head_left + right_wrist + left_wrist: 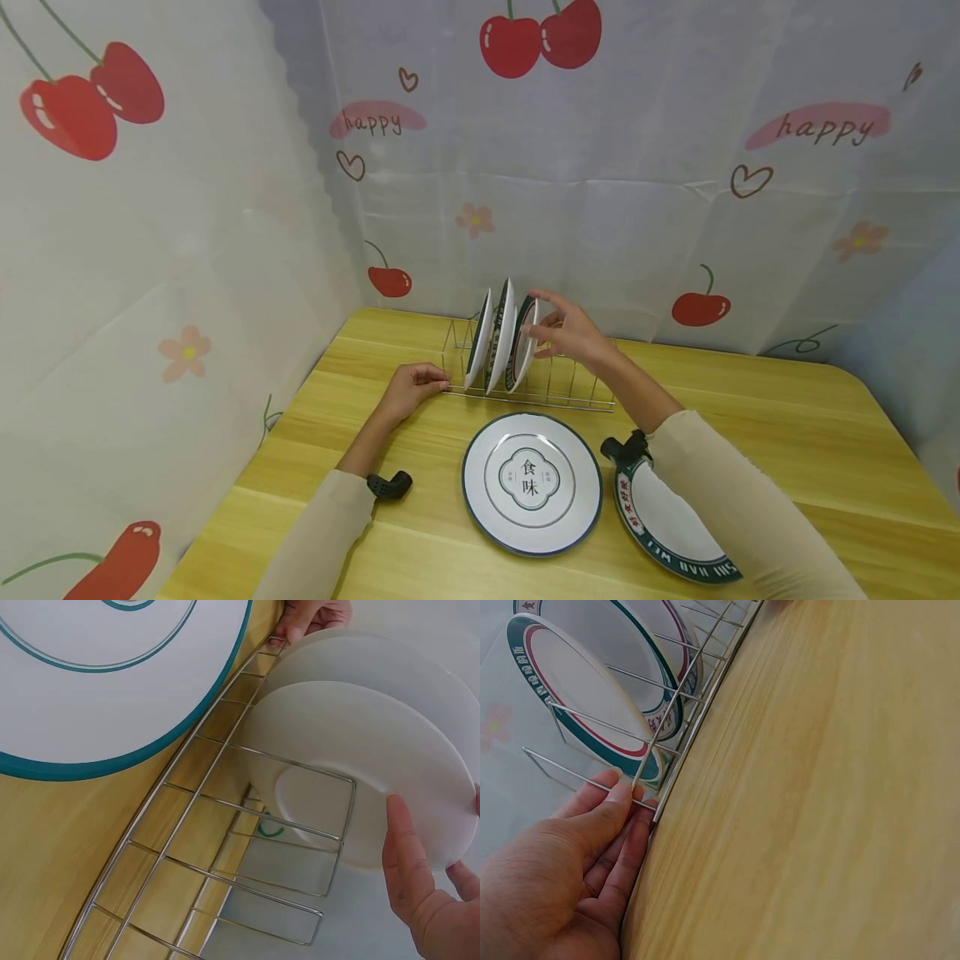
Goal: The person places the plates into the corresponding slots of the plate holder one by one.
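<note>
A wire plate rack (pixel 570 406) stands toward the back of the table with three plates upright in its left part. My left hand (pixel 408 390) pinches the wire at the rack's left end between thumb and fingers; the left wrist view shows this grip closely. At the rightmost plate (pixel 522 350), my right hand (pixel 567 332) holds the rim and its white back from the right side. Left of it lean the middle plate (pixel 501 337) and the left plate (pixel 478 346). The plates' green-banded, lettered faces appear in the left wrist view.
In front of the rack a white plate (pixel 529 533) with a blue-green rim lies flat, dark characters at its centre. A green-rimmed plate (pixel 675 512) lies to its right, partly hidden under my right sleeve. Behind the table hangs a cherry-printed cloth (pixel 585 242).
</note>
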The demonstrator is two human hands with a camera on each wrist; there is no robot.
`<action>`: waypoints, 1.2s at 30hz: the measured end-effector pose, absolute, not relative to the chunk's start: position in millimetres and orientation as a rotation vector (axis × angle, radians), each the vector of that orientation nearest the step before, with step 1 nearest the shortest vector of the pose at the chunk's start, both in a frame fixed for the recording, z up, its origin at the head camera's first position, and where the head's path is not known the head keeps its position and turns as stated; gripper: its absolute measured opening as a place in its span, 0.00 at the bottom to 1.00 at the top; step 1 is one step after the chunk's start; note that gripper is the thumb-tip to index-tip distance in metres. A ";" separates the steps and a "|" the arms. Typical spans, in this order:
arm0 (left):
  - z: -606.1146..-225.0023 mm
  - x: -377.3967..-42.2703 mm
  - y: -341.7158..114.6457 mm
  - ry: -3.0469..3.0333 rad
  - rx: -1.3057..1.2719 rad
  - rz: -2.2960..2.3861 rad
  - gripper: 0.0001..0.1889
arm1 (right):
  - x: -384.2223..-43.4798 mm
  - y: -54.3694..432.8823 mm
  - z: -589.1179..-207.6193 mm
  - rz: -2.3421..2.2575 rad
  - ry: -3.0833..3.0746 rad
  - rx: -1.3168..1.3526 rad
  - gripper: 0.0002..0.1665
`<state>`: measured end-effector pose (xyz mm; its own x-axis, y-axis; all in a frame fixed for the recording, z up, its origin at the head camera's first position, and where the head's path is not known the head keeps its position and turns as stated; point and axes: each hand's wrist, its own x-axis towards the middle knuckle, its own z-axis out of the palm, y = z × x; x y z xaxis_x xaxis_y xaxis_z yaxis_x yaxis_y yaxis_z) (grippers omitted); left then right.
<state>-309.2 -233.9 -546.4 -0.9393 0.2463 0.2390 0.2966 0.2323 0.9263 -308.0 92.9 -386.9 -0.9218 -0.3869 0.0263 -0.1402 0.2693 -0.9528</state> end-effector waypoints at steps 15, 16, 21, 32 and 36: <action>-536.6 -300.2 -230.3 -2.442 -0.531 -1.825 0.07 | -292.9 103.5 -394.1 -1.612 2.457 -0.597 0.46; -532.9 -297.9 -229.1 -2.444 -0.531 -1.826 0.07 | -289.8 104.8 -393.7 -1.606 2.469 -0.596 0.46; -520.8 -290.9 -226.8 -2.441 -0.544 -1.832 0.07 | -273.8 113.7 -393.4 -1.595 2.524 -0.579 0.46; -546.7 -310.0 -233.7 -2.446 -0.522 -1.814 0.06 | -241.2 140.9 -398.8 -1.586 2.596 -0.618 0.44; -548.6 -309.3 -232.5 -2.427 -0.500 -1.830 0.06 | -226.9 151.7 -400.5 -1.544 2.655 -0.637 0.43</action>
<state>-309.3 -232.5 -548.6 -0.9455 0.2191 0.2408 0.2918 0.2421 0.9253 -226.9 151.7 -400.5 -0.9174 -0.3466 0.1954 -0.3413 0.4328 -0.8344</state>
